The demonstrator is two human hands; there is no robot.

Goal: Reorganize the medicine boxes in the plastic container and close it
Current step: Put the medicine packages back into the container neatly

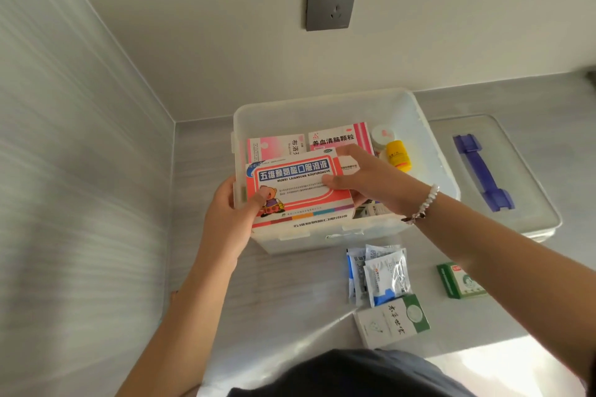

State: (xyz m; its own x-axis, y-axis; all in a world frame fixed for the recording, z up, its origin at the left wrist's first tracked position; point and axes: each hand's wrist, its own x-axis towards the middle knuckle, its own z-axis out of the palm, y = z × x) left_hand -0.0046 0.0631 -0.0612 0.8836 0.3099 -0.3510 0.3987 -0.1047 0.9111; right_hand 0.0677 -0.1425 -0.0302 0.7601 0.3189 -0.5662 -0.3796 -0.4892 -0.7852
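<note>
A clear plastic container (pixel 429 151) stands open on the grey counter against the wall. Both hands hold a large red-and-white medicine box with a cartoon bear (pixel 300 196) over its near left part, tilted toward me. My left hand (pixel 232 213) grips the box's left lower corner, thumb on top. My right hand (pixel 364 177), with a bead bracelet, holds its right edge. Behind stand a pink box (pixel 277 145) and a pink-and-white box (pixel 335 137). A yellow bottle (pixel 399 155) and a white jar (pixel 383 135) sit at the container's right side.
The container's clear lid (pixel 522 171) with a blue handle (pixel 480 171) lies flat to the right. On the counter in front lie several foil sachets (pixel 383 274), a white-and-green box (pixel 392 321) and a small green box (pixel 458 280). A wall socket (pixel 332 1) is above.
</note>
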